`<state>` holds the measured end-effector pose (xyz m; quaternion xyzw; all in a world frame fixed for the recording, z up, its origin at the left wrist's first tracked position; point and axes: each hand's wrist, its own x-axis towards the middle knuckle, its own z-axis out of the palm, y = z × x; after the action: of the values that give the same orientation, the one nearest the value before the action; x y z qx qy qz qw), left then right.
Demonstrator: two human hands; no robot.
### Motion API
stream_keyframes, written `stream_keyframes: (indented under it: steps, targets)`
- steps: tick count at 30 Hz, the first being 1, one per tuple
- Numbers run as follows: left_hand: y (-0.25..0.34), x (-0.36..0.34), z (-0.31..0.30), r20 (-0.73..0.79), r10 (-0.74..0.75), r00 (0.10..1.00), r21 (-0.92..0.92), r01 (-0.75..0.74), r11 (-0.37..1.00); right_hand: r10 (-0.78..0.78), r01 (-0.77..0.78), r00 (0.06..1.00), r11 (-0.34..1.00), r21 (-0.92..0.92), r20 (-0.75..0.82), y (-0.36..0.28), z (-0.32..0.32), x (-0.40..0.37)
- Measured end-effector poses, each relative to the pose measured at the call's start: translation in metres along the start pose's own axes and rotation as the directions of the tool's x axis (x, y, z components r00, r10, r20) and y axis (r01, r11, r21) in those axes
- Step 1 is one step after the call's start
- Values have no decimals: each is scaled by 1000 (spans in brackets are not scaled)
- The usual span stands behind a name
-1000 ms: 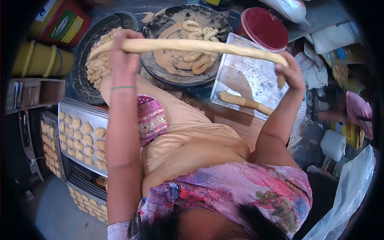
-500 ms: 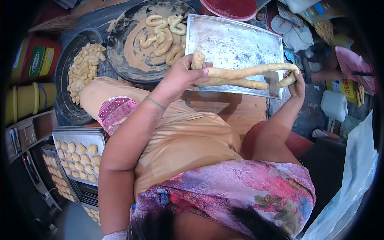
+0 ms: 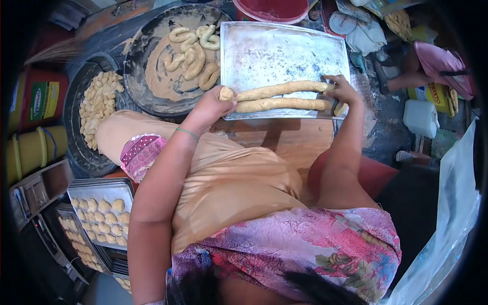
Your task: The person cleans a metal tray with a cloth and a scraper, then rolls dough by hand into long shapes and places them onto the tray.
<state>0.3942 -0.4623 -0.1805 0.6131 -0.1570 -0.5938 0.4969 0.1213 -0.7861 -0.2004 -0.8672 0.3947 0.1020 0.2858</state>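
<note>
Two long, thick dough ropes lie side by side near the front of a metal baking tray [image 3: 284,48]. My left hand [image 3: 209,108] is closed around the left end of the upper dough rope [image 3: 282,89], and its fingers reach close to the end of the lower dough rope [image 3: 284,104]. At the right, my right hand [image 3: 344,92] has its fingers curled over the other end of the upper rope, partly hiding it. A short piece of dough shows just under that hand.
Left of the tray, a round black pan [image 3: 147,91] holds coiled dough ropes [image 3: 190,58] on brown crumbs. A second pan [image 3: 76,119] contains many small dough pieces [image 3: 101,99]. Stacked trays [image 3: 99,190] carry round dough pieces. Behind stands a red tub [image 3: 272,11]; at right, another person [image 3: 432,71].
The raised dough rope has come down onto the tray beside the other. My right hand has moved left and its end of the rope no longer hangs bent. The camera view shifted slightly.
</note>
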Motion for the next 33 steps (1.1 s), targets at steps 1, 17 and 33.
stream_keyframes:
  steps: [1, 17, 33]
  targets:
    - [-2, 1, -5, 5, -21, 1000, 1, 21, 1000, 61, -86, 991, 973, 216, 117, 1, 1, 7]
    - [-30, -1, -41, 66, 63, 996, 266, -78, 961, 575, -485, 811, 765, 424, -108, 48, -8, -31]
    - [-34, -20, -67, 0, 139, 990, 477, -122, 870, 448, -426, 842, 894, 139, -299, 46, 2, -36]
